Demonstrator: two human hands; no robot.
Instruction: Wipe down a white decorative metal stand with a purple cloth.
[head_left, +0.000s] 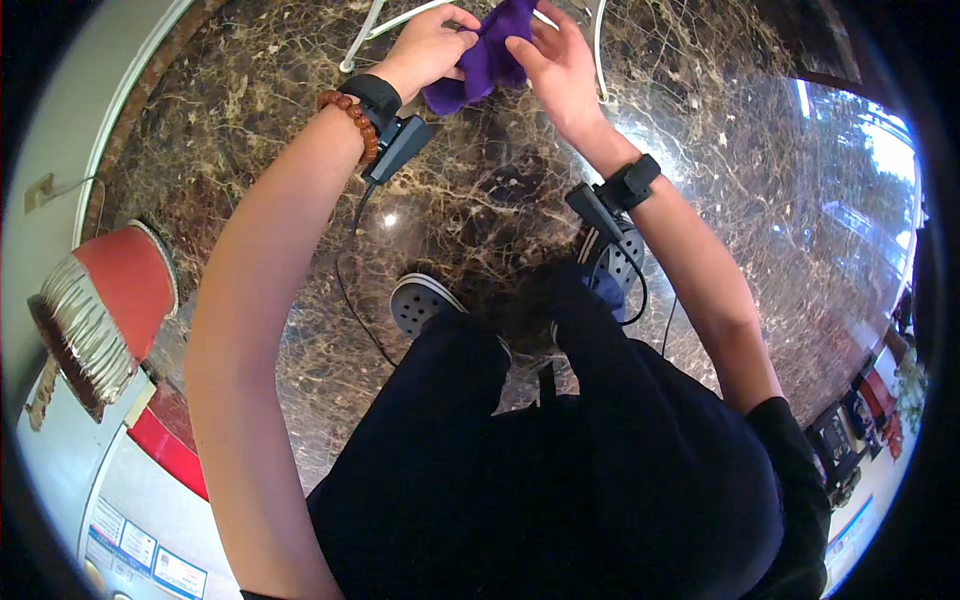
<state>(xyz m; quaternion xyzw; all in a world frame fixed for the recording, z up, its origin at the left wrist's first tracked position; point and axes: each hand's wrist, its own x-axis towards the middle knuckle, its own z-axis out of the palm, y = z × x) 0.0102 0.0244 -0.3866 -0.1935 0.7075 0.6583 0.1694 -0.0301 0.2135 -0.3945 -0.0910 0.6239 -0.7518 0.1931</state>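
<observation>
At the top centre, a purple cloth (491, 56) hangs in loose folds between my hands, and its upper end runs out of view. My left hand (433, 46) has the cloth's left side between its thumb and fingers. On the other side, my right hand (564, 64) grips it with the thumb in front; some of its fingers are hidden behind the fabric. Close behind both hands stands a white metal frame (358, 43) with thin tubular legs on the floor, its top cut off by the picture's edge.
Below lies a brown marble-patterned floor (480, 187), with my grey clogs (420, 304) on it. Thin black cables (345, 289) trail from the wrist devices. At left are a red object with whitish strips (131, 292) and a wall socket (39, 193). Dark framed items (834, 442) stand at right.
</observation>
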